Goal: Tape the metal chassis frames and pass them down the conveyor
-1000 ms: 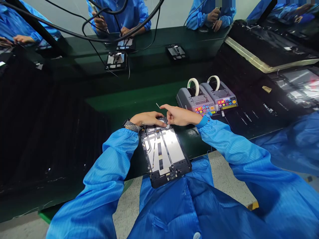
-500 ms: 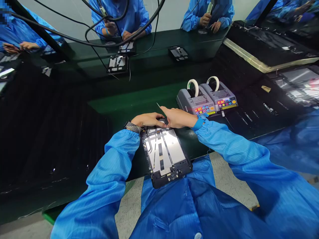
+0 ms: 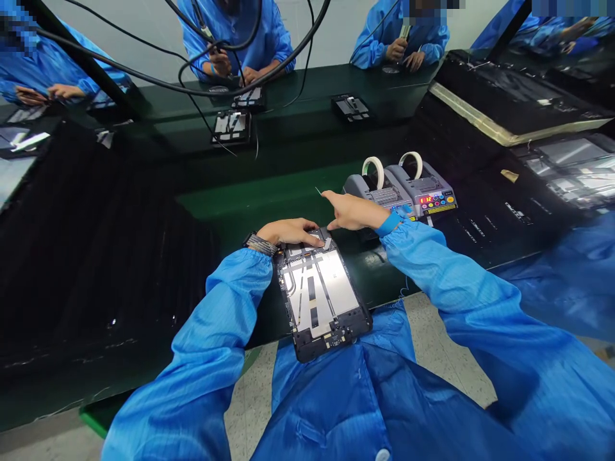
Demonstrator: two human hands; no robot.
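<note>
A person's left hand (image 3: 288, 232), a woven strap (image 3: 259, 244) at its wrist, lies with fingers together across the top edge of a black-framed tablet chassis (image 3: 314, 320). The chassis sits flat on a green-topped workbench (image 3: 250, 202), its foil-lined inside facing up and its lower end at the bench's near edge. The right hand (image 3: 353, 212) reaches in from the chassis's right, thumb low at the top corner and forefinger extended; the frames cannot tell whether either hand is clamped on anything. A thin pale sliver (image 3: 318, 189) lies just beyond the chassis. The work in hand appears centred on that top edge. Two tape dispensers (image 3: 423, 189) stand to the chassis's upper right, with co-workers (image 3: 230, 38) far across the bench.
</note>
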